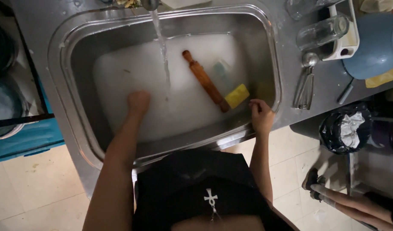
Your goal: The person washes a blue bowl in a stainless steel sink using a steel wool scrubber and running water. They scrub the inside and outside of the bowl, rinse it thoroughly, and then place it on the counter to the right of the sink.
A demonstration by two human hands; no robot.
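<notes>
left hand (pixel 138 102) flat on white cutting board (pixel 132 72) in sink (pixel 76 47), pinning it under running water (pixel 162 47), holding nothing; right hand (pixel 261 114) curled over sink rim, bracing; rolling pin (pixel 204 80), yellow sponge (pixel 237 96) alongside.

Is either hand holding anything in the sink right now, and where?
The left hand presses on the white board; no grip is visible. The right hand grips the sink front rim.
</notes>
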